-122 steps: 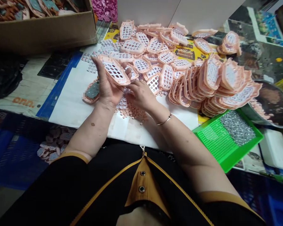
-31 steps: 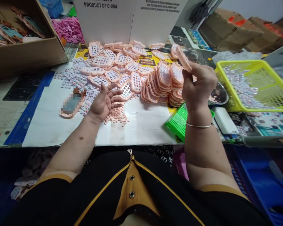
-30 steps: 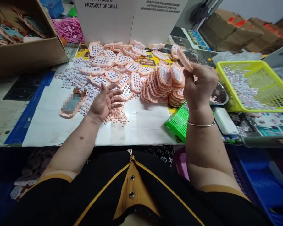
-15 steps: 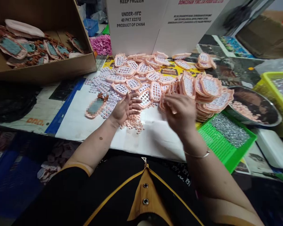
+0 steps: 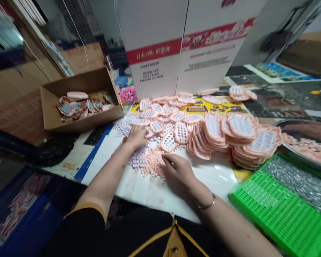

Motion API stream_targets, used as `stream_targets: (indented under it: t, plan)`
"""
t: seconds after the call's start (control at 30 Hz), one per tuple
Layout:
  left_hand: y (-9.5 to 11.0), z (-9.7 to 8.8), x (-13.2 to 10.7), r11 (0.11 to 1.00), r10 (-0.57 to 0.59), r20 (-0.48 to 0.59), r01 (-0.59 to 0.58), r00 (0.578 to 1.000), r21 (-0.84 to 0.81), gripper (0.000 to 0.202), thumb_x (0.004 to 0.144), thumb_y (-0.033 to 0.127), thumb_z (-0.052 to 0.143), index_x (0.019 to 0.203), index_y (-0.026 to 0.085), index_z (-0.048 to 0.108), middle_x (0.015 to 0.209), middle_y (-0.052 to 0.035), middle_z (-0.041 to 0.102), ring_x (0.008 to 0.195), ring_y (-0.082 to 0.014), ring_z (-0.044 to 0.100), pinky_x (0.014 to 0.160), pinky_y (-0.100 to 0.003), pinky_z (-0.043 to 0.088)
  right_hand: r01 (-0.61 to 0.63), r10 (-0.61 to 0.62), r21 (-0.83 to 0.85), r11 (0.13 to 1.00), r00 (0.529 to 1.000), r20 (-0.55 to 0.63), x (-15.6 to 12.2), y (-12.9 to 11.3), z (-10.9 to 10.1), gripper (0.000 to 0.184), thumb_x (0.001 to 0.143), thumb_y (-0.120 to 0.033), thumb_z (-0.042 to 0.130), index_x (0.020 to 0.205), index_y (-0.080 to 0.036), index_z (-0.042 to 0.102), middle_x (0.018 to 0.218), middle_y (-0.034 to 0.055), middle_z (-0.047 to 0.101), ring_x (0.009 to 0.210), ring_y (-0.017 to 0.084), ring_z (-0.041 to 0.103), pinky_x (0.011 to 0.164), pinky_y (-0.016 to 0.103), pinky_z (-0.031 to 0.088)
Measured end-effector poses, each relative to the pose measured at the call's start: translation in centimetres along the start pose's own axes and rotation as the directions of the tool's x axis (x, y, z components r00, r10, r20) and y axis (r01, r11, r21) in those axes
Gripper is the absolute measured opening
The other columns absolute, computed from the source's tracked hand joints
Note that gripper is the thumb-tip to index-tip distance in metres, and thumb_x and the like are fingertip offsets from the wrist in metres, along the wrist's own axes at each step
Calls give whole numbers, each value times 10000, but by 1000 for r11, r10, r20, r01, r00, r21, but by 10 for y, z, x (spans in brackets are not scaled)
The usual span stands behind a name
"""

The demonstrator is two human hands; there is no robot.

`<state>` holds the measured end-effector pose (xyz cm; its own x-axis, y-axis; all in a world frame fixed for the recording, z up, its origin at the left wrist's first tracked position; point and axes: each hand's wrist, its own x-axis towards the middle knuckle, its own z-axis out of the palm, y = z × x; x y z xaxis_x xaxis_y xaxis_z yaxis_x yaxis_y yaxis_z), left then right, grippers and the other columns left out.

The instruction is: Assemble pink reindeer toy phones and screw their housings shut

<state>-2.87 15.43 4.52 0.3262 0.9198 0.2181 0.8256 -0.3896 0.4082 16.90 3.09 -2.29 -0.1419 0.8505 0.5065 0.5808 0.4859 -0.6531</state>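
My left hand (image 5: 137, 136) reaches palm down over the left edge of a spread of pink oval plastic shells (image 5: 181, 132) with rows of holes. Its fingertips are hidden, so any hold is unclear. My right hand (image 5: 180, 169) hovers by a heap of small round pink pieces (image 5: 153, 162), its thumb and fingers pinched together; what they hold, if anything, I cannot make out. Small pale square button-like pieces (image 5: 139, 160) lie beside that heap. To the right rise stacks of pink shells (image 5: 242, 125) with pale inserts.
A cardboard box (image 5: 82, 123) of shells with grey-blue faces stands at left. Behind is a tall white carton (image 5: 155, 80). At right are a green perforated basket (image 5: 278, 210) with small shiny parts and a metal bowl (image 5: 286, 125) of pink pieces. A blue crate (image 5: 46, 214) sits lower left.
My left hand has turned from palm-up to palm-down and gone forward to the shells. The right hand has moved left from the stacks to the small pink pieces. The camera view has tilted up.
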Motion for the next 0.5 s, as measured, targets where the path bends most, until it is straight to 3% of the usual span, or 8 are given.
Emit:
stream_targets:
  t: [0.13,0.23,0.3,0.37,0.43,0.5]
  plan:
    - [0,-3,9,999,-21,-154,14,988,-46,122,722,100,634,756,206,683,987,-101,754,1070,-297,651,1105,-491,416,17,-10,95,995,997,-81,7,2,-1,240,919,-226,549,976,-218,782,906,81,827,777,233,787,671,327,622]
    - [6,-9,3,978,-105,-287,47,952,-203,49,822,230,609,811,214,654,945,-95,726,1015,-280,639,1022,-457,453,-28,42,158,987,995,-87,9,2,-1,227,921,-259,562,943,-232,786,875,71,823,746,223,778,680,339,638]
    - [14,-12,-9,940,-163,-337,42,927,-339,134,861,349,615,828,220,628,933,-81,704,976,-258,638,960,-415,477,-63,80,188,980,994,-81,10,2,0,238,935,-286,553,964,-224,780,833,70,813,696,208,764,662,337,642]
    - [25,-12,-26,883,-186,-332,9,925,-470,205,849,424,650,820,224,614,909,-58,692,931,-232,645,908,-375,493,-114,139,228,967,986,-95,11,2,1,298,941,-332,558,1136,-201,740,909,99,806,682,196,756,624,326,641]
    - [37,-9,-47,816,-172,-280,-22,945,-578,245,802,450,710,780,225,618,813,-33,675,823,-213,647,812,-349,512,-173,219,295,940,967,-131,11,3,3,497,904,-402,626,1353,-189,623,1089,153,774,751,208,767,604,330,643]
    - [47,-3,-66,756,-130,-221,-48,967,-653,256,763,452,761,748,225,643,750,-28,673,741,-208,644,743,-348,522,-161,232,346,924,957,-174,12,4,5,626,849,-429,696,1421,-211,567,1205,180,728,852,237,773,606,344,648]
